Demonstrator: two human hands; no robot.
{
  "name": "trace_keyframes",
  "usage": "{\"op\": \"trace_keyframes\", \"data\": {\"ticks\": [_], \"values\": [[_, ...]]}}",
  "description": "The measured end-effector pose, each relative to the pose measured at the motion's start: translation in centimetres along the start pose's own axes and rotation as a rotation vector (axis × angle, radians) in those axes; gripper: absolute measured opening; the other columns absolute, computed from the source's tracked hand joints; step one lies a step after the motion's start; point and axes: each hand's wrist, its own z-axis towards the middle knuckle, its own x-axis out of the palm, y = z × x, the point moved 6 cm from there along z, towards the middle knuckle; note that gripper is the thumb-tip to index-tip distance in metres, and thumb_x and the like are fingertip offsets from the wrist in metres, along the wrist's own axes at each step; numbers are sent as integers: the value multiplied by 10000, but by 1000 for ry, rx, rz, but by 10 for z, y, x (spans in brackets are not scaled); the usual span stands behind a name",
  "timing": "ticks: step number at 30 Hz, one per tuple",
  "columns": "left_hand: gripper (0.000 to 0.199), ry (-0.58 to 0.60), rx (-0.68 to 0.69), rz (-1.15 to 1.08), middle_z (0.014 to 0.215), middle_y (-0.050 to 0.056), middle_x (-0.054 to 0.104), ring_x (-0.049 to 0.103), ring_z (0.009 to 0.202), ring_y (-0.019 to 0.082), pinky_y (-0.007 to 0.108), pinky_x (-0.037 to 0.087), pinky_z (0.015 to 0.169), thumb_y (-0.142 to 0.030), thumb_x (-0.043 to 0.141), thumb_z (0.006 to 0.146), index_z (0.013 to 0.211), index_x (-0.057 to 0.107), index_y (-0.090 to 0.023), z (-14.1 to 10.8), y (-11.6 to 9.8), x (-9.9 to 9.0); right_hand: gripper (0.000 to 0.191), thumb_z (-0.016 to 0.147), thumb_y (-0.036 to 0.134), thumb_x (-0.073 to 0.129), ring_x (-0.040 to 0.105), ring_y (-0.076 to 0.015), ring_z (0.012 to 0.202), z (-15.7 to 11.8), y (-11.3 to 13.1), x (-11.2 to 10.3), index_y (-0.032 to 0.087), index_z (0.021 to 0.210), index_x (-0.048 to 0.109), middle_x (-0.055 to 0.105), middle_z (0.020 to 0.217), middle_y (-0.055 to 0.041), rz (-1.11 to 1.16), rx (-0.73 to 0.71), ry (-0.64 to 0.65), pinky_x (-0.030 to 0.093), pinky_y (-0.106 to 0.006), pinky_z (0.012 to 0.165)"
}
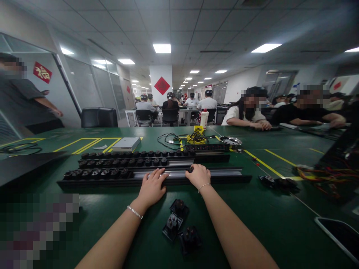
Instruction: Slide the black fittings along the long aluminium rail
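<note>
A long black channel rail [224, 178] lies across the table in front of me, with several black socket modules [104, 173] seated in its left part. My left hand [153, 187] rests on the near rail with its fingers apart, to the right of those modules. My right hand [199, 175] has its fingers closed round a small black socket module [191, 169] at the rail, mostly hidden by the hand. Between my forearms lie three loose black modules [171, 223] on the green table, some with their prongs up.
Behind the near rail lie more rails filled with modules [148, 162]. Farther back are a grey box [126, 144], tangled black cables [171, 140], a yellow holder [198, 135] and a metal dish [231, 141]. Loose wires [316, 173] and a phone-like device [336, 237] lie right. People sit beyond.
</note>
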Motion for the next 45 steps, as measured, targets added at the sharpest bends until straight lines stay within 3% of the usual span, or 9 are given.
{"op": "trace_keyframes", "data": {"ticks": [3,8,17,25,31,39,45], "values": [[498,1,-2,2,1414,-26,407,339,1299,228,462,259,1034,-263,503,736,1225,480,-352,0,0,0,345,742,413,500,485,-244,1078,-1,-1,1,221,996,632,611,1078,-92,-2,-8,11,281,-440,943],[503,4,-2,0,1415,-24,405,336,1301,230,464,261,1032,-265,502,737,1232,475,-352,0,0,0,462,728,504,502,436,-278,1131,-5,-5,-2,189,1046,619,587,1107,-123,-32,21,-85,149,-531,1009],[502,14,-3,-7,1415,-20,406,332,1304,227,455,258,1037,-268,504,737,1231,477,-351,0,1,0,414,732,447,497,445,-256,1119,-2,-10,-2,208,1041,633,596,1100,-105,-15,48,-48,237,-444,978],[489,15,-8,-14,1410,-15,412,332,1304,228,454,257,1042,-267,512,731,1213,493,-345,0,-1,-3,515,731,531,480,355,-306,1207,-7,-16,-4,193,1098,607,554,1190,-134,-61,46,-115,122,-542,1009],[490,27,-17,-23,1413,-16,409,330,1304,227,457,252,1044,-265,512,726,1210,497,-345,1,-1,-2,520,730,549,471,374,-294,1190,-4,-19,-3,187,1076,612,555,1185,-138,-81,66,-77,201,-493,982],[470,4,2,-21,1408,-19,417,341,1298,222,461,257,1035,-263,496,734,1198,500,-336,0,0,0,412,744,434,476,413,-255,1162,-3,-22,-4,209,1060,614,581,1162,-101,-23,66,-92,221,-455,984],[475,-4,8,-15,1406,-22,419,347,1295,226,464,268,1029,-267,500,734,1203,491,-341,0,1,0,468,739,461,487,398,-275,1179,-5,-26,-7,200,1117,576,579,1165,-114,-5,47,-126,113,-547,1020]]}}
